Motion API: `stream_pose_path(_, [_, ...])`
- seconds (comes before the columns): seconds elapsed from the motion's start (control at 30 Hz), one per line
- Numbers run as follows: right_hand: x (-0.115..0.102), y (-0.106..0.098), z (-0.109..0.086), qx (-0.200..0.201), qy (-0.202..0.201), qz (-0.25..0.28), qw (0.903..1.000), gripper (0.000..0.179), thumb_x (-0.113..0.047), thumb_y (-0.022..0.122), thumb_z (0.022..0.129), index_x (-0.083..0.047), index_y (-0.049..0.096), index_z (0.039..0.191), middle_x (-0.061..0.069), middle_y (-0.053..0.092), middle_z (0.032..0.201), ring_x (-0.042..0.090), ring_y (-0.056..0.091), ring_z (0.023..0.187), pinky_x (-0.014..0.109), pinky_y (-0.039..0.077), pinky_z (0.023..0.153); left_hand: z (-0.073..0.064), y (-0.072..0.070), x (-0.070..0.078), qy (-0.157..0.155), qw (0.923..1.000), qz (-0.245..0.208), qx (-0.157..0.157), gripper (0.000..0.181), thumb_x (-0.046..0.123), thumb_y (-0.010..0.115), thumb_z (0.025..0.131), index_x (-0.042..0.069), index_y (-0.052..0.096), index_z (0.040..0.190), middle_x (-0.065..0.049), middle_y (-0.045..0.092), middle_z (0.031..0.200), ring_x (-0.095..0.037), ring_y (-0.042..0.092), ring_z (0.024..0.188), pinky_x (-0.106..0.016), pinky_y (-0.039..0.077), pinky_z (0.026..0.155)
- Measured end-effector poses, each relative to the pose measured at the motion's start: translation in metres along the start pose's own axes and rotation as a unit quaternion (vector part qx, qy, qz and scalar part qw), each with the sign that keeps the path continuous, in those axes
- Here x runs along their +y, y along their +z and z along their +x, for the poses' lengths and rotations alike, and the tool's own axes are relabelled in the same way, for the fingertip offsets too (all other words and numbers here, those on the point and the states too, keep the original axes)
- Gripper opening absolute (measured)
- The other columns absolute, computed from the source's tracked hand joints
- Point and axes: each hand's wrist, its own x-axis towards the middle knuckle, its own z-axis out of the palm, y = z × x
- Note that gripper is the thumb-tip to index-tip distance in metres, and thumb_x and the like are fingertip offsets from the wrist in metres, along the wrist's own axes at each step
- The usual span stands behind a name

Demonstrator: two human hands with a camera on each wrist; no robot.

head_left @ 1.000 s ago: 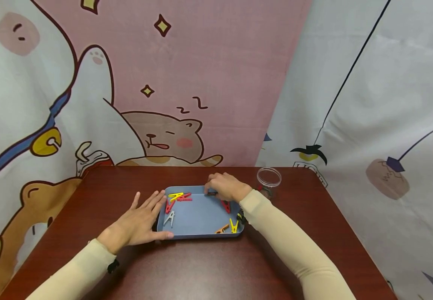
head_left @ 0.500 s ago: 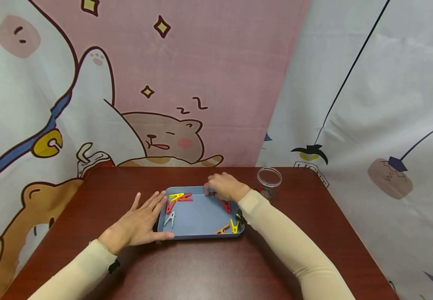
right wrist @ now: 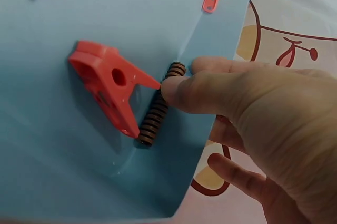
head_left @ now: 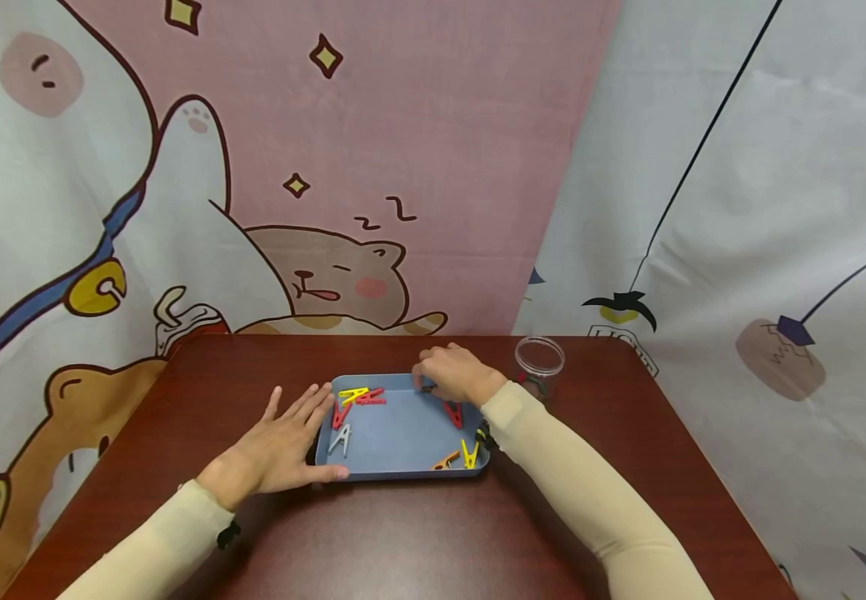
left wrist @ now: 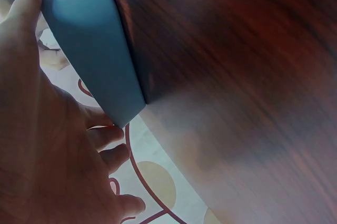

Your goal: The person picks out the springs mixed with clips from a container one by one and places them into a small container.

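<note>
My right hand reaches into the back right of a blue-grey tray. Its thumb and index finger pinch a thin brown ribbed rod that lies along the tray's edge in the right wrist view. A red clothespin lies beside the rod, its tips right at it. On the tray's left rim rests my left hand, fingers spread and straight, thumb along the front edge. At the tray's left lie a yellow clothespin, red ones and a pale grey one.
An orange clothespin and a yellow one lie at the tray's front right, by my right sleeve. Behind that forearm a clear round jar stands open, small items inside. A printed cloth hangs behind the brown table.
</note>
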Motion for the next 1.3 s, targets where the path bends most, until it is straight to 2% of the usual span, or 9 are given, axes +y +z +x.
stream_pose_path(0.17, [0.001, 0.000, -0.004, 0.011, 0.004, -0.009, 0.9999, 0.021, -0.021, 0.097, 0.099, -0.025, 0.091, 0.119, -0.002, 0.082, 0.124, 0.022, 0.079, 0.123, 0.053, 0.064, 0.109, 0.000, -0.001, 0.001, -0.002, 1.0000, 0.001, 0.001, 0.128, 0.094, 0.062, 0.098, 0.003, 0.034, 0.183, -0.018, 0.025, 0.195, -0.043, 0.028, 0.182, -0.087, 0.012, 0.139])
stream_pose_path(0.3, [0.003, 0.000, -0.007, 0.010, 0.003, 0.021, 0.9997, 0.018, -0.019, 0.097, 0.098, -0.023, 0.092, 0.115, -0.001, 0.082, 0.123, 0.022, 0.079, 0.121, 0.052, 0.066, 0.106, 0.000, -0.002, 0.002, -0.003, 1.0000, 0.001, -0.001, 0.128, 0.094, 0.063, 0.098, 0.003, 0.034, 0.183, -0.018, 0.025, 0.195, -0.043, 0.028, 0.182, -0.087, 0.012, 0.139])
stream_pose_path(0.43, [0.003, -0.003, -0.010, -0.009, 0.018, 0.056, 0.9982, 0.014, -0.020, 0.097, 0.099, -0.023, 0.092, 0.112, -0.001, 0.082, 0.124, 0.021, 0.079, 0.120, 0.050, 0.067, 0.106, 0.000, -0.001, 0.002, -0.002, 1.0000, 0.000, -0.002, 0.127, 0.094, 0.063, 0.098, 0.003, 0.034, 0.183, -0.018, 0.024, 0.195, -0.044, 0.028, 0.182, -0.087, 0.012, 0.139])
stream_pose_path(0.6, [0.004, -0.004, -0.014, -0.018, 0.022, 0.061, 0.9978, 0.010, -0.023, 0.097, 0.099, -0.023, 0.092, 0.107, -0.002, 0.081, 0.121, 0.021, 0.079, 0.118, 0.051, 0.066, 0.104, 0.000, -0.001, 0.002, -0.003, 1.0000, -0.001, -0.004, 0.128, 0.094, 0.062, 0.098, 0.003, 0.034, 0.183, -0.018, 0.024, 0.195, -0.044, 0.027, 0.182, -0.087, 0.011, 0.140])
stream_pose_path(0.77, [0.006, -0.001, -0.016, 0.000, 0.007, 0.061, 0.9981, 0.008, -0.027, 0.097, 0.100, -0.026, 0.092, 0.105, -0.003, 0.082, 0.124, 0.020, 0.079, 0.122, 0.052, 0.066, 0.102, 0.000, -0.001, 0.002, -0.004, 1.0000, 0.002, -0.006, 0.129, 0.095, 0.062, 0.097, 0.003, 0.034, 0.183, -0.019, 0.024, 0.195, -0.045, 0.027, 0.182, -0.087, 0.011, 0.140])
stream_pose_path(0.93, [0.006, -0.002, -0.019, 0.022, -0.001, 0.072, 0.9972, 0.007, -0.027, 0.095, 0.102, -0.025, 0.092, 0.108, 0.000, 0.081, 0.132, 0.022, 0.078, 0.127, 0.053, 0.065, 0.108, 0.001, -0.001, 0.002, -0.007, 0.9999, 0.003, -0.007, 0.128, 0.094, 0.062, 0.098, 0.003, 0.033, 0.183, -0.018, 0.023, 0.196, -0.044, 0.027, 0.182, -0.087, 0.011, 0.140])
stream_pose_path(1.13, [0.006, -0.006, -0.024, 0.060, -0.016, 0.077, 0.9951, 0.008, -0.026, 0.092, 0.104, -0.025, 0.090, 0.112, 0.001, 0.080, 0.134, 0.021, 0.078, 0.125, 0.046, 0.067, 0.106, 0.001, -0.001, 0.002, -0.006, 1.0000, 0.001, -0.006, 0.127, 0.093, 0.063, 0.098, 0.003, 0.034, 0.183, -0.018, 0.024, 0.196, -0.044, 0.027, 0.182, -0.087, 0.011, 0.140])
stream_pose_path(1.3, [0.004, -0.009, -0.029, 0.080, -0.028, 0.090, 0.9923, 0.011, -0.022, 0.091, 0.105, -0.022, 0.089, 0.116, -0.001, 0.080, 0.130, 0.020, 0.078, 0.121, 0.042, 0.067, 0.107, 0.001, -0.001, 0.001, -0.007, 1.0000, 0.003, -0.006, 0.128, 0.094, 0.063, 0.098, 0.003, 0.034, 0.183, -0.018, 0.024, 0.195, -0.044, 0.027, 0.182, -0.087, 0.011, 0.140])
